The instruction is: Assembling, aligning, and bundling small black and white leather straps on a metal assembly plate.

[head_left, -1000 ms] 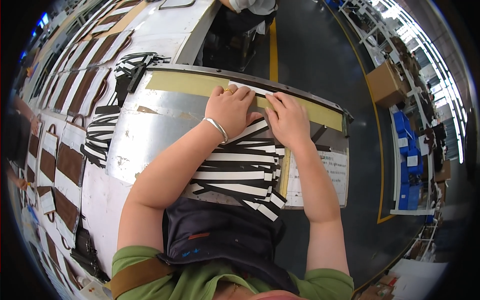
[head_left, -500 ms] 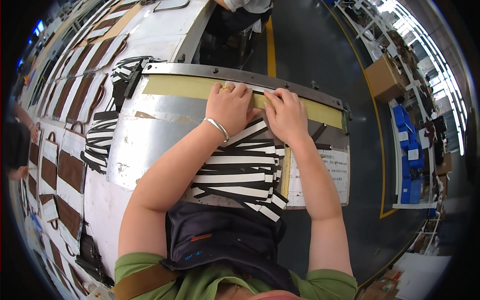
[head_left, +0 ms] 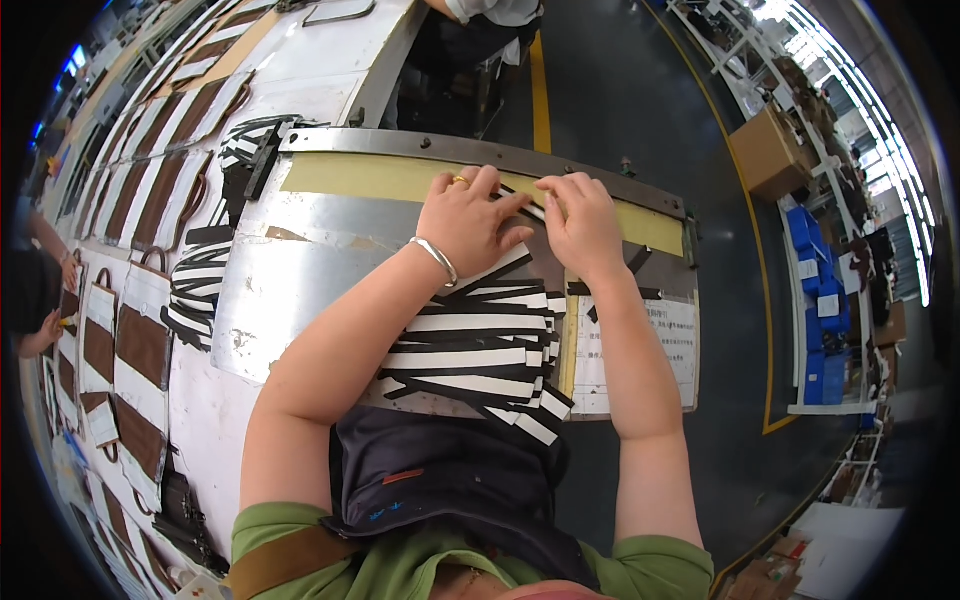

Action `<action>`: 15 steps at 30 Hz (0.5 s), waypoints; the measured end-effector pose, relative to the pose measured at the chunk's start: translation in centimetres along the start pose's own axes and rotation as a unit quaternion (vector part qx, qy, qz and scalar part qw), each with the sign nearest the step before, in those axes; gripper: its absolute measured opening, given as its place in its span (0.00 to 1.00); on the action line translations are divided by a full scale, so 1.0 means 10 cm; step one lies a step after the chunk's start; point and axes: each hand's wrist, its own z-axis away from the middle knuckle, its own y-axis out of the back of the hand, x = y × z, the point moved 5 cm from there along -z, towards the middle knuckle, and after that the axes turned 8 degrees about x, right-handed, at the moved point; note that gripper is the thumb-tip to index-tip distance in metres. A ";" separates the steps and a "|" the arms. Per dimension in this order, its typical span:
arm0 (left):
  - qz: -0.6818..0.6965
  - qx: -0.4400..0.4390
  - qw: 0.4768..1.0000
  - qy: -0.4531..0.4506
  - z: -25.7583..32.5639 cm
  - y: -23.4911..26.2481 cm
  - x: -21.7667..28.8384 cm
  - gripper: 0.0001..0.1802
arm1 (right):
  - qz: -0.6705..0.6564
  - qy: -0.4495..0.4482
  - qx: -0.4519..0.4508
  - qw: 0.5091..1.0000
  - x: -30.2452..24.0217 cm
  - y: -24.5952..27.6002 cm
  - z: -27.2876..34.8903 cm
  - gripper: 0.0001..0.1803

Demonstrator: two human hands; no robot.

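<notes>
A narrow black-and-white strip (head_left: 537, 212) spans the small gap between my two hands, tilted over the yellow band (head_left: 350, 177) along the metal bar. My left hand (head_left: 468, 222), with a ring and a silver bangle, has its fingers bent on the strip's left part; its thumb stands apart below. My right hand (head_left: 587, 228) is curled at the strip's right end, its fingertips partly hidden. Just below my hands, on the work plate (head_left: 280, 290), lies a pile of black-and-white strips (head_left: 470, 355). Short black pieces (head_left: 638, 262) lie beside my right wrist.
A long metal bar (head_left: 470, 150) with bolts crosses the far side of the plate. More bundled strips (head_left: 200, 275) lie at its left. Brown-and-white panels with handles (head_left: 142, 345) cover the table further left. A printed sheet (head_left: 640, 340) lies under my right forearm. Other people stand nearby.
The strip between my hands has come up at a slant from its place along the metal bar. My right hand has shifted slightly right, and my left index finger now reaches along the strip.
</notes>
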 end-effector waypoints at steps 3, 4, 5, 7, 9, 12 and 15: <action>0.135 0.000 0.983 -0.123 0.06 -0.04 0.13 0.17 | -0.021 0.002 0.015 1.000 0.06 0.04 0.01 0.14; 0.127 -0.005 0.982 -0.141 0.08 -0.06 0.15 0.17 | -0.020 0.014 -0.005 1.000 0.07 0.01 0.03 0.15; 0.125 -0.005 0.982 -0.140 0.09 -0.06 0.13 0.17 | -0.020 0.026 -0.025 0.999 0.07 0.00 0.04 0.17; 0.063 0.028 0.986 -0.149 0.07 0.00 0.09 0.18 | 0.048 0.025 -0.041 0.998 0.11 0.04 0.07 0.19; 0.022 0.050 0.993 -0.105 0.06 0.09 -0.01 0.20 | 0.107 -0.031 -0.065 0.992 0.16 0.06 0.09 0.17; -0.017 0.057 0.997 -0.041 0.05 0.11 -0.10 0.23 | 0.149 -0.053 -0.039 0.987 0.06 0.05 0.06 0.16; -0.033 0.072 0.996 -0.037 0.07 0.04 -0.10 0.28 | 0.075 0.017 -0.042 0.996 -0.15 -0.03 0.08 0.18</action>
